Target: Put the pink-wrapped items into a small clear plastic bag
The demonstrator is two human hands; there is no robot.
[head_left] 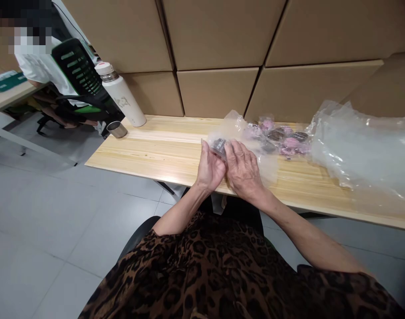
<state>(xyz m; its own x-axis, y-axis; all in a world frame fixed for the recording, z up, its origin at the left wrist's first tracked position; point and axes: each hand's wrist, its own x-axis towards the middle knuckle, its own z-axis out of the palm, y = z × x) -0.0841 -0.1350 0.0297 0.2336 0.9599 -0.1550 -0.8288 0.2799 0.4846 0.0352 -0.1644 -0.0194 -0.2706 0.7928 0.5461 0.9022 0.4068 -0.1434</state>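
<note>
Both hands raised together just above the near edge of the wooden table (149, 150), meeting over one small dark item (219, 145) inside a clear plastic wrapper (235, 128). Left hand (209, 168) cupped upright, palm turned toward the right, fingers curled up around the near-left side of the item, so closed on it rather than released. Right hand (244, 170) laid knuckles-up just beside the left, touching it, fingertips bent down over the wrapper at the item's right side; also grasping, though how firmly cannot be told, since the fingertips are hidden behind the back of the hand. Item sitting at the very top of the grip, pinched between the two sets of fingers, its long axis running roughly left to right, slightly tilted, with loose wrapper film billowing up and away beyond the fingers. Equally near to both hands, held in the seam between them. Beyond the grip and to its right, near but apart, a heap of pink and dark small packets (282, 139) lying on the table in more clear film. Farther right of that, well apart from the grip, a large crumpled clear plastic bag (362, 150). Far to the left of the grip, a white bottle (122, 95) standing upright with a small metal cup (116, 129) just beside it. Behind everything, stacked cardboard boxes (218, 91). At the far left, another person in a white top seated on a green-backed chair (77, 71).
</note>
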